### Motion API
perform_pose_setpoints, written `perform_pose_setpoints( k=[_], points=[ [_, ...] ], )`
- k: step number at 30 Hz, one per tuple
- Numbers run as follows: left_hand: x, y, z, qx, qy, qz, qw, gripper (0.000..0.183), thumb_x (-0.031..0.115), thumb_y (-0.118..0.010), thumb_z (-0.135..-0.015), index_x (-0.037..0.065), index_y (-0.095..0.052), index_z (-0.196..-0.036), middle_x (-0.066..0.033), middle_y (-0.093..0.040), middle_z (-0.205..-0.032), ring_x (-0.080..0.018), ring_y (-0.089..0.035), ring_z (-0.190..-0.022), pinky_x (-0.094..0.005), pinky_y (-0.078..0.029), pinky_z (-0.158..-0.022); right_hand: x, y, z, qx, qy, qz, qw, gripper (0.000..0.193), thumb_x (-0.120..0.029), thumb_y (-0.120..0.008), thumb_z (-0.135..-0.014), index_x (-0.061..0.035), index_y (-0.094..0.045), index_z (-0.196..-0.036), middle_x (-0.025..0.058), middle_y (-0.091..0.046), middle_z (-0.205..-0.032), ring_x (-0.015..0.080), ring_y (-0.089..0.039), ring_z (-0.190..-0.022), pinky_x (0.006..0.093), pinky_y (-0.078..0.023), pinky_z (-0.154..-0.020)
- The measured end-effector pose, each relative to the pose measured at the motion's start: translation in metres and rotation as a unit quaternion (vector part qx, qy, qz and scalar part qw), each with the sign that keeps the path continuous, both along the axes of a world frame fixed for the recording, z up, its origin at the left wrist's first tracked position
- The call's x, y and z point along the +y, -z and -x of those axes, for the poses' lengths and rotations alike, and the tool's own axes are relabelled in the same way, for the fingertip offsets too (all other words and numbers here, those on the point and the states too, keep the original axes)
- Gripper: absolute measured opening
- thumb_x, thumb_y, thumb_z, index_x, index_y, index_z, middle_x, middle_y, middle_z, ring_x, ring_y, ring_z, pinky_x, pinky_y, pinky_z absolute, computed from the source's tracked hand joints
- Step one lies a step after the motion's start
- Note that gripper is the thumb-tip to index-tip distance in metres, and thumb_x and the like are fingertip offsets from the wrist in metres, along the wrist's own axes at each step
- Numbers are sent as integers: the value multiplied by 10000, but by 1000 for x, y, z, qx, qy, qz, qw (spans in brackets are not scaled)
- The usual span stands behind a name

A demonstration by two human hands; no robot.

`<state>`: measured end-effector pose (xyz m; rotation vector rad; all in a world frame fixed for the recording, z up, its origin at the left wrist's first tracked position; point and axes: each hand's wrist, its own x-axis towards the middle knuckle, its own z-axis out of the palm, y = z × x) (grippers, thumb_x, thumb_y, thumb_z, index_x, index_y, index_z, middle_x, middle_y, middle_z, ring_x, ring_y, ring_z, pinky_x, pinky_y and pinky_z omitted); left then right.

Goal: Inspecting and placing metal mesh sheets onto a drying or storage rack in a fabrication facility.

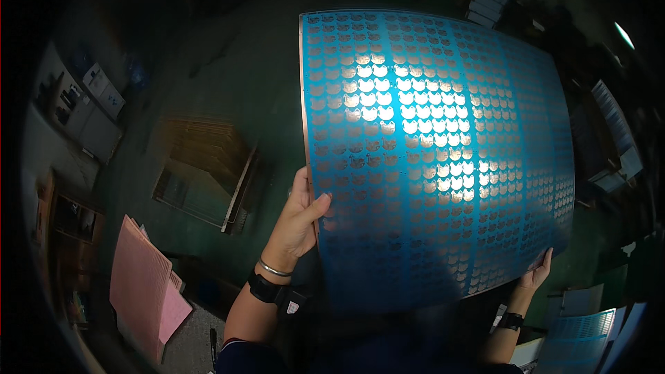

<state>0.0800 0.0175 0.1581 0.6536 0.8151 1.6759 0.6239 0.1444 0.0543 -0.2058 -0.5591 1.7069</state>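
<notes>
A large blue circuit board panel (388, 228) with rows of small copper-coloured shapes is held up in front of me, tilted. Light glares off its middle. My left hand (299, 216) grips its left edge, the thumb lying on the printed face and the fingers behind it. At the lower right corner, my right hand (536, 275) is closed around the edge, with part of its fingers hidden behind the panel. A bracelet and a dark wristband circle my left wrist; another dark band is on the right one.
Pink ridged sheets (142, 277) stand upright at the lower left, by a grey surface (190, 339). Beyond them, a rack (197, 166) of brownish boards rests on the dark green floor (242, 76). More blue panels (575, 339) are at the lower right. Cabinets (90, 118) line the left.
</notes>
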Motion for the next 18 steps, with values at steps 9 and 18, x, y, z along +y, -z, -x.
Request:
perform_pose_setpoints(
  k=[9, 18],
  points=[
    [-20, 33, 15, -27, -58, -35, 997, 492, 31, -629, -829, 99, -406, -1263, -21, -513, -1218, -130, -488, -1133, -277, -390, -967, -24, 1, 44, -31, 98, 22, 995, 351, -222, -449, -972, 19, -512, -1219, 156, -538, -1259, 267, -507, -1164, 412, -379, -1018],
    [-27, 36, 26, -70, -123, -40, 989, 620, 38, -594, -858, 90, -266, -1380, -114, -476, -1266, -246, -516, -1125, -413, -463, -942, -33, -37, 83, -87, 134, 25, 987, 618, -79, -649, -814, 3, -340, -1343, 146, -462, -1325, 294, -467, -1204, 473, -365, -1018]
  ],
)
